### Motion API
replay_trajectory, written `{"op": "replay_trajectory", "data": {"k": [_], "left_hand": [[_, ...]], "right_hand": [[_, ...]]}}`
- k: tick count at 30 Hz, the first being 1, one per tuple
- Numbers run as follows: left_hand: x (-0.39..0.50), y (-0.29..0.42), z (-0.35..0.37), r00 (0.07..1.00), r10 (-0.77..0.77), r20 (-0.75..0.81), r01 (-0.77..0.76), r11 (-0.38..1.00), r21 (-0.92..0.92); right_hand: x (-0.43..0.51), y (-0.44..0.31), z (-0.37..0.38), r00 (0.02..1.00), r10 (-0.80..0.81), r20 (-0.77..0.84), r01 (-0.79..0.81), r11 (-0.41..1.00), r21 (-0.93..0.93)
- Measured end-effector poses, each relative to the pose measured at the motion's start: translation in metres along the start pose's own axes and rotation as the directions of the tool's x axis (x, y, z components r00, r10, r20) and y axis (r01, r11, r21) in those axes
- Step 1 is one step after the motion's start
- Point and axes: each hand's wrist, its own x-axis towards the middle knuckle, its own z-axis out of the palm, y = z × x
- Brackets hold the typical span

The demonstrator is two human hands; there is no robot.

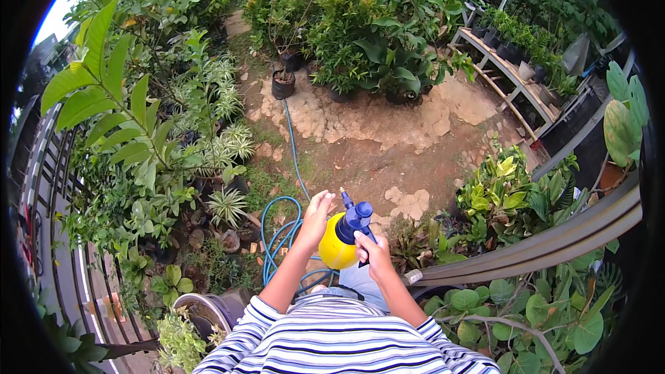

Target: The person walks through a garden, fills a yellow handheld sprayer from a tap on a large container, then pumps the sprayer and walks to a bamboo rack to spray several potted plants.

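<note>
A pump pressure sprayer with a round yellow tank (335, 246) is held upright in front of my body. My right hand (375, 254) is wrapped around its dark blue handle, thumb near the top. The blue pump head (358, 215) carries a short nozzle (345, 196) with a brass-coloured tip, angled away from me. To the left of the tank, my left hand (317, 218) is raised with loosely bent fingers near the nozzle. I see nothing in its grasp; whether its palm touches the tank is hidden.
A blue garden hose (270, 249) lies coiled by my feet and runs across the dirt ground (358, 161). Potted shrubs (343, 41) line the far side. On the right are a plant bench (504, 75) and a curved metal rail (535, 249). A leafy branch (122, 106) juts in from the left.
</note>
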Motion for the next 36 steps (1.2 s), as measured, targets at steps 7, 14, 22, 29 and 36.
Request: {"op": "replay_trajectory", "data": {"k": [7, 14, 22, 29, 36], "left_hand": [[0.149, -0.026, 0.075, 0.961, -0.014, 0.275, 0.050, 0.991, -0.126], [0.287, -0.016, 0.197, 0.900, -0.273, 0.339, 0.349, 0.918, -0.186], [0.372, -0.009, 0.317, 0.783, -0.355, 0.511, 0.494, 0.855, -0.162], [0.445, -0.017, 0.420, 0.667, -0.424, 0.613, 0.543, 0.840, -0.010], [0.555, -0.024, 0.514, 0.547, -0.493, 0.676, 0.575, 0.809, 0.124]], "right_hand": [[0.105, -0.053, -0.076, 0.999, 0.004, 0.035, -0.008, 0.995, 0.099], [0.186, -0.129, -0.167, 0.996, 0.003, -0.085, 0.002, 0.998, 0.058], [0.231, -0.196, -0.240, 0.935, -0.125, -0.332, 0.134, 0.991, 0.006], [0.277, -0.236, -0.294, 0.845, -0.150, -0.514, 0.243, 0.963, 0.119], [0.366, -0.281, -0.368, 0.787, -0.148, -0.599, 0.299, 0.941, 0.160]]}}
